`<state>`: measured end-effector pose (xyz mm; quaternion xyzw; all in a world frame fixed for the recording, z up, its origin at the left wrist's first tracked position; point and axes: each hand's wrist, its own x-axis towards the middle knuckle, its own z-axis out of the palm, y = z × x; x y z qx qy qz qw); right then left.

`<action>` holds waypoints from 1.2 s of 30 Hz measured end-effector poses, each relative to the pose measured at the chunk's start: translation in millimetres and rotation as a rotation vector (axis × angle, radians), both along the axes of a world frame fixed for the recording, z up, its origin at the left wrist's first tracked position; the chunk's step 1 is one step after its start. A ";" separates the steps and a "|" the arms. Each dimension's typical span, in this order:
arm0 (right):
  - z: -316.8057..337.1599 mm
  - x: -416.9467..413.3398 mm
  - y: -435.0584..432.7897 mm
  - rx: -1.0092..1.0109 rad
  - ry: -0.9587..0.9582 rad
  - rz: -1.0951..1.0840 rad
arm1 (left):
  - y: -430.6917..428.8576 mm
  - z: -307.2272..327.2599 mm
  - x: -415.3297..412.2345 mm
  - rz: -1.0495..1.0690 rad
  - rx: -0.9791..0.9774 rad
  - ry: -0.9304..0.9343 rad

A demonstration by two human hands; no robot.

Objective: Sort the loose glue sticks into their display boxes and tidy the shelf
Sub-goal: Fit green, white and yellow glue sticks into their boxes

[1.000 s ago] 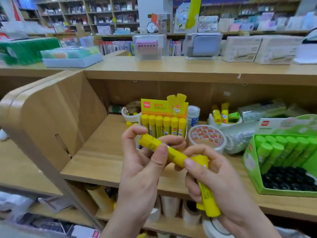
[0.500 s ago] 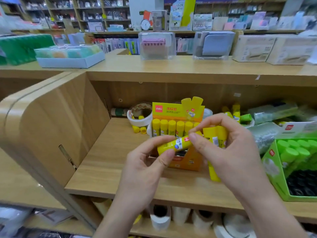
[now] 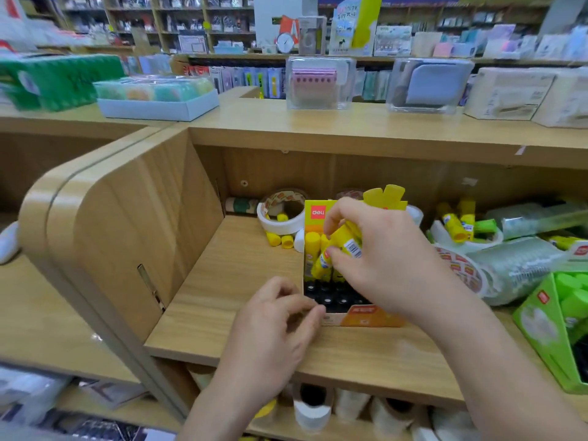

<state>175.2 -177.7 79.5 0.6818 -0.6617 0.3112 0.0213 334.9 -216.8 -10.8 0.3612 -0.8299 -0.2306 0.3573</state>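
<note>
Above wooden shelf point(image 3: 241, 281), right hand's point(image 3: 381, 259) glue stick point(image 3: 343, 240) slants up-right.

Shelf point(image 3: 241, 307) bears yellow box point(image 3: 366, 317), tape roll point(image 3: 277, 226), green box point(image 3: 536, 324).

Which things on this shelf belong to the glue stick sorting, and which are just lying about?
Job: glue stick in the right hand; yellow display box; loose yellow sticks at the right; green display box.
Lying about: white tape roll; printed tape roll; wrapped clear stack.
</note>
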 end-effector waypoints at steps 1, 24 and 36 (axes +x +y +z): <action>-1.4 2.0 -1.7 0.032 0.029 0.013 | 1.6 -0.1 1.4 -0.002 -0.007 -0.002; -10.3 0.2 -11.7 -0.011 0.066 0.128 | -33.6 20.3 -14.1 -0.030 -0.144 0.266; -2.7 -18.9 -7.7 -0.255 -0.522 -0.061 | -41.3 19.7 -14.2 0.031 -0.354 0.080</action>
